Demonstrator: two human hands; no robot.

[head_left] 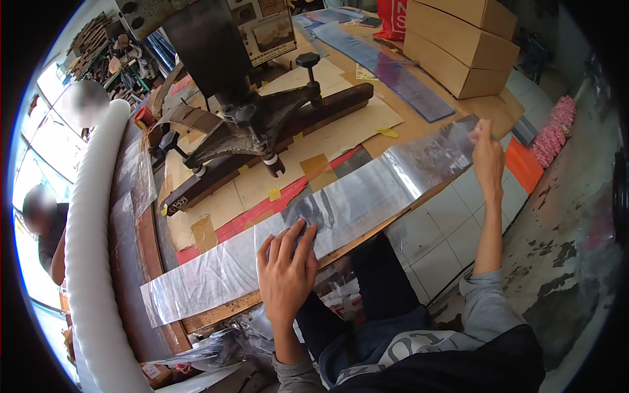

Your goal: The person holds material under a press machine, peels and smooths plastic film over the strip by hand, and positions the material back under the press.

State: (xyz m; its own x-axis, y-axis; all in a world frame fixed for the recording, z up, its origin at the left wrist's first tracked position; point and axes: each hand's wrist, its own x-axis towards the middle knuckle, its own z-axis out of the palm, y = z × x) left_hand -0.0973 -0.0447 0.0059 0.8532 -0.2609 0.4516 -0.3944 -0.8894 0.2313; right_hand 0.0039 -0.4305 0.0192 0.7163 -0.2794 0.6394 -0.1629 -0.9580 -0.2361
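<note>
A long strip of clear plastic film [360,200] lies along the front edge of the work table, slanting up to the right. My left hand [287,265] rests flat on its middle with the fingers spread. At the strip's far right end, my right hand [486,147] is closed, pinching the film's edge. The film looks wrinkled and shiny, raised a little near the right hand. Just behind it stands a dark metal press [249,124] with a long bar along its base.
A blue-tinted plastic strip [393,72] lies at the back right, beside stacked cardboard boxes [458,49] and a red bag [392,19]. A thick white foam roll [98,242] stands on the left. Two people are beyond it. Tape pieces and brown sheets cover the table.
</note>
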